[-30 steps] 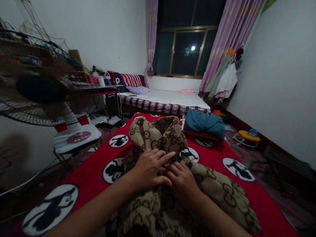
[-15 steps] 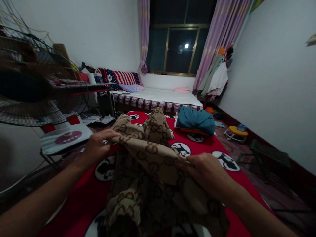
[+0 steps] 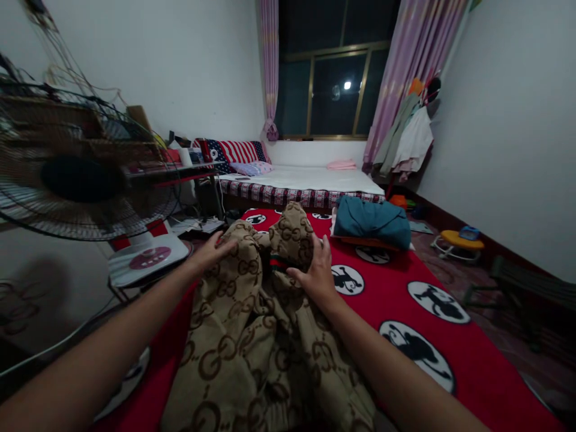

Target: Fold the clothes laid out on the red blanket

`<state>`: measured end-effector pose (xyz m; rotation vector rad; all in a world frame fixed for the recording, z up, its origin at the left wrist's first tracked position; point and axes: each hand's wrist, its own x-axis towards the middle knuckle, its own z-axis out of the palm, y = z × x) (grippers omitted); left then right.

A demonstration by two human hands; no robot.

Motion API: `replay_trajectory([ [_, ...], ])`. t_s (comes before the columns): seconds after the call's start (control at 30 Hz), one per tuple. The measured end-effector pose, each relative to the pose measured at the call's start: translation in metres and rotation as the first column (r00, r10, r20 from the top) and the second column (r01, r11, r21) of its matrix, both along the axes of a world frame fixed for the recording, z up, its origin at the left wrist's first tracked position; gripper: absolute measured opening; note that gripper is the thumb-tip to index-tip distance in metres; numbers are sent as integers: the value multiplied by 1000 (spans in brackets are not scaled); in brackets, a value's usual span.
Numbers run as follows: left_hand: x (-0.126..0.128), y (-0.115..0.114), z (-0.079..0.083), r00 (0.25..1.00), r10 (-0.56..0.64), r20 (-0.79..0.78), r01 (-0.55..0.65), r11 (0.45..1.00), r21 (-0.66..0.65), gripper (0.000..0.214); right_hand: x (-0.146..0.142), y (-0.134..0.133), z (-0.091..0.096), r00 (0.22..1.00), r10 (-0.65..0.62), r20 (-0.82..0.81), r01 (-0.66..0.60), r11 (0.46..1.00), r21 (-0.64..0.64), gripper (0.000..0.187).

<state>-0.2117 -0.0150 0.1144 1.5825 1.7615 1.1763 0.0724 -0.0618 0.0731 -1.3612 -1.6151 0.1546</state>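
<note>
A tan jacket (image 3: 225,336) with a brown letter pattern lies bunched on the red blanket (image 3: 382,294), which has white circles and dark figures. A green-and-red stripe shows in its far middle part. My left hand (image 3: 215,255) rests at the jacket's far left side, thumb and fingers apart. Against the raised far right part of the cloth, my right hand (image 3: 317,273) is spread, with the thumb stretched over the fabric. Neither hand visibly grips the cloth. A folded teal garment (image 3: 372,222) sits on a small pile beyond my right hand.
A fan (image 3: 83,174) stands close on the left, near a grey-white chair (image 3: 148,258) and a cluttered desk. Behind is a bed (image 3: 306,177) under the window. To the right are a yellow stool (image 3: 461,239), a dark folding stool (image 3: 531,282) and hanging clothes (image 3: 411,141).
The jacket edge stretched between my hands has been let go, and the cloth now lies lower and spread toward me. My hands have opened and moved to the jacket's far end, closer together.
</note>
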Motion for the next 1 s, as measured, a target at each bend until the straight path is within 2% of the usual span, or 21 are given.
replay_trajectory([
  [0.07,36,2,-16,993,-113,24,114,993,-28,75,-3,14,-7,999,-44,24,45,998,-40,110],
  [0.17,80,-3,-40,985,-42,-169,34,998,-48,88,-1,27,-21,997,-33,74,45,983,-180,113],
  [0.27,102,-14,-61,943,27,-331,-18,999,30,76,10,30,-36,999,29,13,-24,955,-295,94],
  [0.3,104,-18,-66,946,23,-323,-4,998,61,71,16,28,-39,997,59,-51,-71,957,-280,83],
  [0.37,101,-26,-71,969,-31,-244,68,987,143,63,26,18,-42,971,140,-195,-172,973,-155,61],
  [0.43,93,-35,-65,974,-152,-170,192,948,253,58,35,4,-40,927,214,-307,-223,975,5,46],
  [0.5,83,-41,-48,953,-254,-166,299,882,365,54,41,-10,-33,905,214,-367,-188,976,105,42],
  [0.6,74,-35,-9,923,-245,-296,369,779,507,51,47,-15,-14,920,92,-380,-26,984,176,51],
  [0.67,74,-14,12,893,-216,-395,417,729,542,53,52,-4,-1,944,25,-329,38,982,184,59],
  [0.7,75,0,18,870,-223,-439,445,739,507,57,55,4,3,957,10,-291,39,986,164,64],
  [0.73,77,15,20,850,-216,-481,447,780,439,63,58,13,4,969,6,-246,25,992,121,69],
  [0.8,82,40,11,818,-147,-556,323,917,233,77,68,25,-4,988,-12,-153,9,1000,-21,77],
  [0.83,84,47,2,805,-115,-582,245,958,149,82,74,27,-13,994,-31,-108,21,996,-92,78],
  [0.9,88,51,-23,780,-100,-618,188,979,80,84,88,21,-38,998,-61,-36,53,981,-188,74],
  [1.0,97,33,-63,718,-212,-663,343,937,72,69,106,-4,-73,1000,0,15,3,978,-211,58],
])
